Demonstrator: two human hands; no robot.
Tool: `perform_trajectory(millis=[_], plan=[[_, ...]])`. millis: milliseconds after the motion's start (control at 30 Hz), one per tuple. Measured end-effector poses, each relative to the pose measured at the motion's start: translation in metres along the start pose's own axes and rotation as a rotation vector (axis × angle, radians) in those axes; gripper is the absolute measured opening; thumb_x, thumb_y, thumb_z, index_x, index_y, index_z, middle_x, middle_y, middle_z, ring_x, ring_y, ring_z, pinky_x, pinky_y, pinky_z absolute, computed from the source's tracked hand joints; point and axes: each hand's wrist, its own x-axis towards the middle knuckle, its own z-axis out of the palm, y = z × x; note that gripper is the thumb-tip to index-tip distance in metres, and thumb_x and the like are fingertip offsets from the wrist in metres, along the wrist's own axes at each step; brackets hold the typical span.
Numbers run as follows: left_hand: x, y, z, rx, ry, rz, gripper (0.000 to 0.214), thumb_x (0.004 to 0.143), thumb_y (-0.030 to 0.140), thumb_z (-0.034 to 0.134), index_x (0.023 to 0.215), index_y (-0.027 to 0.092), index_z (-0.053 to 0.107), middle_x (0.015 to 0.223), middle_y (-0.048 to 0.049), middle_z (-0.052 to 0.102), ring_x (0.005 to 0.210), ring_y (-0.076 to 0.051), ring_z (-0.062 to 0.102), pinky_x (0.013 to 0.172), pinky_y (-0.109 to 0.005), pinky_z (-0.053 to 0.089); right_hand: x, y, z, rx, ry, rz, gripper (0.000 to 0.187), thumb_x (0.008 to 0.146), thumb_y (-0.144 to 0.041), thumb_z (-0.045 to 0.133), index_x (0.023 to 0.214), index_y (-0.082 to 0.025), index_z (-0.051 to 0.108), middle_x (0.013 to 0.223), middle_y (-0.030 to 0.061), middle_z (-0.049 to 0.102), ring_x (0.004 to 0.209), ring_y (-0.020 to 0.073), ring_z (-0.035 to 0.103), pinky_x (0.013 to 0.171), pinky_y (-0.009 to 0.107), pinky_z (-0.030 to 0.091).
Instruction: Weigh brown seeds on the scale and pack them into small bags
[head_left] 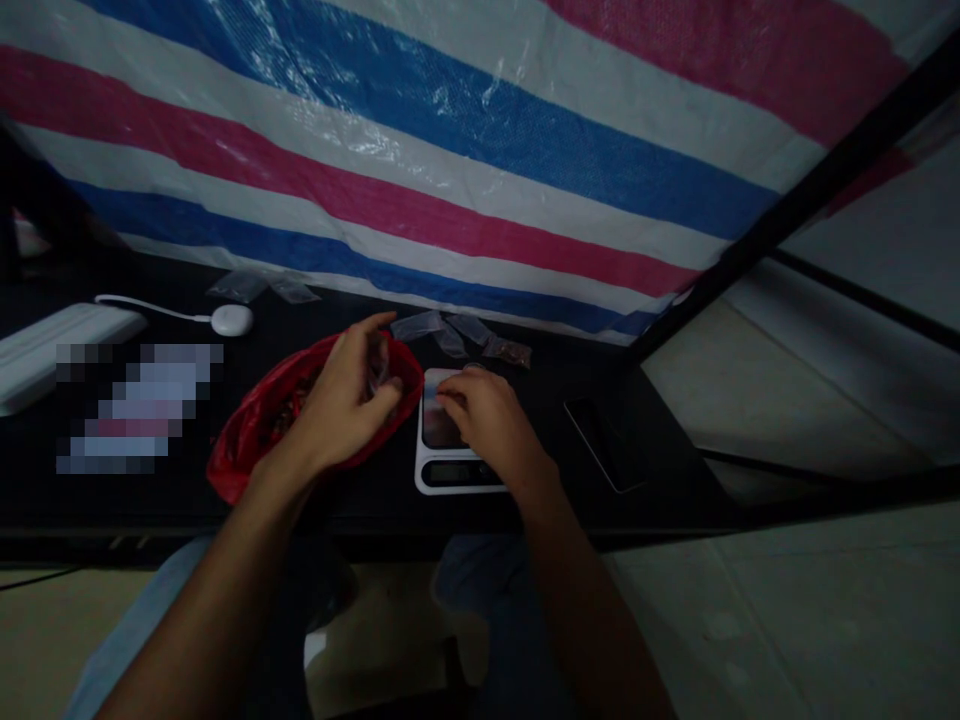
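Observation:
A red plastic bag lies wide open on the black table, with small brown pieces inside. Over its right part is my left hand, fingers curled and thumb apart around a small clear plastic bag; the hand partly hides it. To the right stands a white digital scale with a shiny weighing plate and a dark display. My right hand is above that plate, thumb and fingertips pinched together. Whatever they hold is too small to make out. The hand covers the scale's right side.
Behind the scale are several clear bags and one filled with brown pieces. More clear bags lie at the back left. A phone rests at right; a white charger puck and white power strip are at left.

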Motion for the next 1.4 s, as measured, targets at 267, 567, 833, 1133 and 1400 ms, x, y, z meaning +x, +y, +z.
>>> perform_trajectory(millis=[267,567,833,1133,1400], plan=[[0.0,0.004,0.003,0.108,-0.197,0.082,0.063,0.09,0.03,0.06,0.149,0.015,0.045,0.138,-0.0136,0.062,0.124,-0.029,0.061,0.11,-0.048,0.047,0.005,-0.013,0.004,-0.191,-0.114,0.08,0.02,0.098,-0.011,0.056,0.098,-0.015,0.075,0.104,0.0111,0.074,0.101,0.0209,0.067,0.09,0.031,0.045],[-0.002,0.012,-0.006,0.029,-0.315,0.026,0.082,0.082,0.038,0.075,0.153,0.014,0.043,0.145,-0.0144,0.06,0.128,-0.029,0.062,0.112,-0.044,0.048,0.003,-0.011,0.011,-0.218,-0.05,0.091,0.026,0.091,-0.002,0.051,0.105,-0.012,0.071,0.11,0.0143,0.072,0.103,0.0239,0.067,0.092,0.034,0.048],[-0.002,0.017,-0.014,0.068,-0.327,-0.03,0.077,0.082,0.042,0.075,0.151,0.021,0.049,0.13,-0.0089,0.071,0.11,-0.028,0.07,0.101,-0.043,0.055,0.005,-0.005,0.015,-0.032,0.002,0.086,0.02,0.081,-0.001,0.06,0.092,-0.015,0.067,0.095,0.0096,0.073,0.093,0.0219,0.068,0.085,0.034,0.05],[-0.001,0.016,0.0,0.158,-0.284,0.052,0.079,0.079,0.045,0.082,0.148,0.022,0.053,0.129,-0.0114,0.07,0.112,-0.03,0.068,0.1,-0.045,0.055,0.0,-0.004,-0.014,0.697,0.053,0.106,0.014,0.075,-0.013,0.073,0.087,-0.018,0.066,0.082,-0.0008,0.07,0.075,0.0146,0.068,0.073,0.03,0.057],[-0.001,0.019,0.008,0.132,-0.279,0.125,0.07,0.085,0.041,0.077,0.148,0.021,0.053,0.136,-0.0115,0.068,0.119,-0.029,0.066,0.105,-0.044,0.052,-0.004,-0.019,-0.017,0.499,0.094,-0.049,0.009,0.088,-0.02,0.071,0.096,-0.02,0.077,0.106,0.0052,0.075,0.089,0.0157,0.071,0.077,0.03,0.057]])
